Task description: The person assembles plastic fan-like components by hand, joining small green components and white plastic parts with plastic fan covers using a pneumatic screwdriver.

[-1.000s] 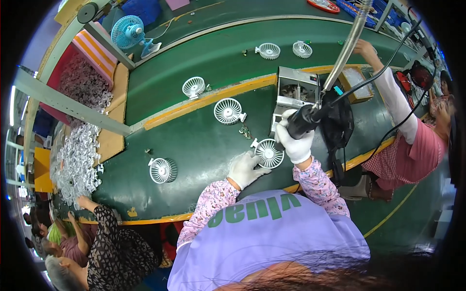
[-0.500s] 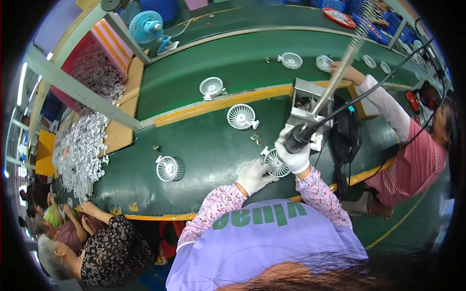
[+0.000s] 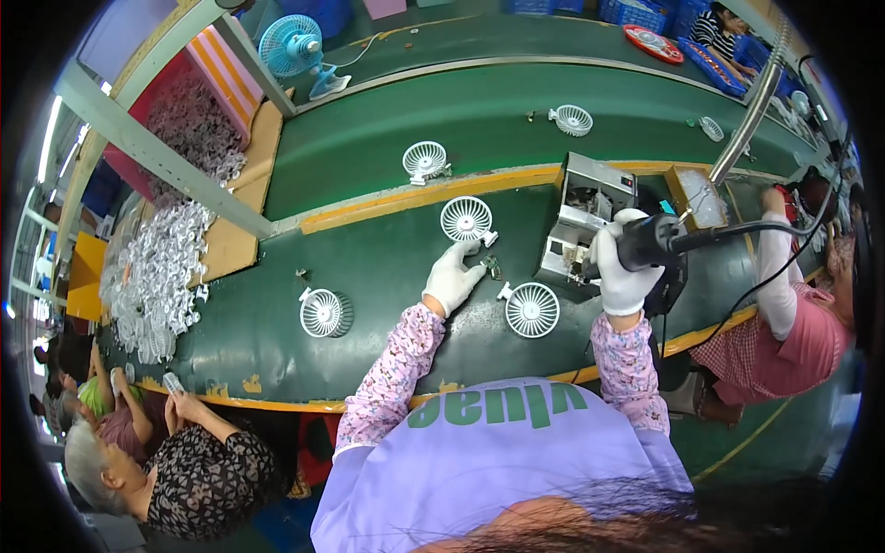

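My right hand [image 3: 625,265], in a white glove, is wrapped round a black electric screwdriver [image 3: 649,243] with a cable. It is held at the front of a metal screw feeder [image 3: 590,198]; the tool's tip is hidden. My left hand [image 3: 454,278], also gloved, reaches forward with thumb and forefinger apart. Its fingertips are beside a small green circuit board with wires [image 3: 492,267], just below a white round fan housing [image 3: 466,219]. A second fan housing [image 3: 532,310] lies between my hands, near the bench edge. A third housing [image 3: 323,313] rests farther left.
Behind a yellow-edged rail, a green belt carries more fan housings [image 3: 425,161]. White plastic parts [image 3: 161,276] are heaped at the left. A box of small clear pieces [image 3: 702,195] stands right of the feeder. Co-workers sit at the left and right; a blue desk fan [image 3: 291,46] stands behind.
My right hand has carried the screwdriver right, from above the near fan housing to the feeder. My left hand has left that housing and moved forward to the circuit board.
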`<move>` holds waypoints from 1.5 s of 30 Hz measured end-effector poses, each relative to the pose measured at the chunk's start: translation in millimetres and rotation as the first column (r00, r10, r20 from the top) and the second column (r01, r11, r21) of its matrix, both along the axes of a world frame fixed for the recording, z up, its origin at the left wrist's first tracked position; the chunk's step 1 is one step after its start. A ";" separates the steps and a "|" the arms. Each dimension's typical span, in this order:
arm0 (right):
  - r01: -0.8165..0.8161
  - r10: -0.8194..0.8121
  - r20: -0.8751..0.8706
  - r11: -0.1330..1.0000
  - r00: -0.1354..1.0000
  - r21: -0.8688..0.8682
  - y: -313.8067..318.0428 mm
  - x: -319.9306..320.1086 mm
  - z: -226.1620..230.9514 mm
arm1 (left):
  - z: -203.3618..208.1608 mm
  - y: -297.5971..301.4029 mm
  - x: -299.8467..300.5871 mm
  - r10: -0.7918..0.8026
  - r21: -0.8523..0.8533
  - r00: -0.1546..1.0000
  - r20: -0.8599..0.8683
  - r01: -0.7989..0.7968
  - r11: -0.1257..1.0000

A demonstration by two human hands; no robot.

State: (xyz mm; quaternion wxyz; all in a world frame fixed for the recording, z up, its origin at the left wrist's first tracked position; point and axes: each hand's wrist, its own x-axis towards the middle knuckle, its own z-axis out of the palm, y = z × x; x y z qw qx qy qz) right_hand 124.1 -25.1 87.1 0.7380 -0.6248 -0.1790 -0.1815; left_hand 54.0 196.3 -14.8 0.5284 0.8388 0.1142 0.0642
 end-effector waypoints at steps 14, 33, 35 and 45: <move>-0.255 0.286 -0.165 0.948 0.944 0.189 13.7 -33.4 5.5 | -15.5 -4.7 19.6 -0.077 -0.179 0.997 -0.008 0.074 0.981; -0.403 0.377 -0.175 0.903 0.909 -0.147 36.5 -58.9 -49.7 | 9.9 -12.2 1.0 0.011 -0.249 0.969 0.248 0.052 0.967; -0.447 0.426 -0.158 0.886 0.891 -0.127 35.3 -59.4 -51.7 | 18.2 -8.8 -13.2 -0.081 0.037 0.954 0.287 0.074 0.997; -0.604 0.611 -0.293 0.787 0.735 0.125 20.9 -47.4 -49.0 | 3.3 -1.6 -53.3 -0.031 -0.590 0.993 -0.115 -0.043 0.806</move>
